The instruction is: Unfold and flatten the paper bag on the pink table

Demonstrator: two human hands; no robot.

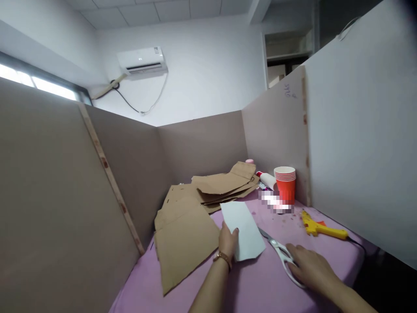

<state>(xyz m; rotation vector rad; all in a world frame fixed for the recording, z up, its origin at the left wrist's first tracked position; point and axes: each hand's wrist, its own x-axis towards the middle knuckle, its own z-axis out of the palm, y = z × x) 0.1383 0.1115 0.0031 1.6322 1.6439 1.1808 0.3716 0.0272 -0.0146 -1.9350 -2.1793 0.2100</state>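
My left hand [228, 240] grips a pale sheet of paper [246, 228] by its left edge, thumb on top and fingers behind. A bracelet circles that wrist. To the right, my right hand [308, 266] is closed on the handles of white-handled scissors [282, 252]. The scissors point up and left, and their tip is close to the paper's right edge; whether they touch cannot be made out. Brown cardboard [187, 234] lies just left of my left hand.
More cardboard pieces [224, 182] are stacked at the back. Red paper cups [286, 184] stand nested near the right partition [276, 130], beside a white roll [267, 180]. A yellow glue gun [322, 228] with a cord lies at the right on the pink tablecloth [182, 295].
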